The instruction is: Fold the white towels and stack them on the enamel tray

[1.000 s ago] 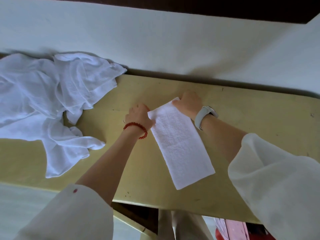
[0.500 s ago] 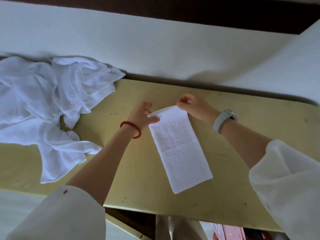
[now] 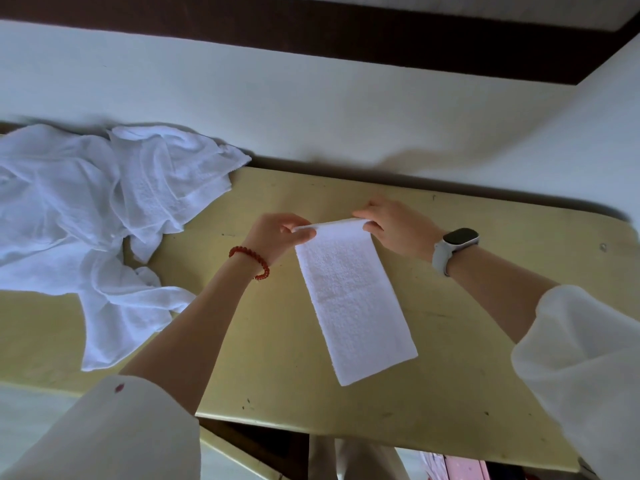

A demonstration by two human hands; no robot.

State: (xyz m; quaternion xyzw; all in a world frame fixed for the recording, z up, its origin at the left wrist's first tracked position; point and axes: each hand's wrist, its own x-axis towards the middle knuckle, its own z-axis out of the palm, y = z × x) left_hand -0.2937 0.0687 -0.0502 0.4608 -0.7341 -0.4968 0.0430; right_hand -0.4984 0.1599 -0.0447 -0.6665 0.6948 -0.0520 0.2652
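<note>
A white towel (image 3: 353, 299), folded into a long narrow strip, lies on the yellow table (image 3: 467, 341), running from the middle toward the near edge. My left hand (image 3: 277, 233) pinches its far left corner. My right hand (image 3: 391, 223) pinches its far right corner. Between the two hands the far end is lifted a little off the table and curls toward me. A heap of crumpled white towels (image 3: 86, 216) lies at the left of the table. No enamel tray is in view.
A pale wall (image 3: 311, 109) with a dark band on top runs right behind the table's far edge. The table's near edge cuts across the bottom, with a dark gap and something pink (image 3: 460, 469) below it.
Both hands pressed the far end of the strip flat a second ago. They have since pinched its two corners and raised that end off the table.
</note>
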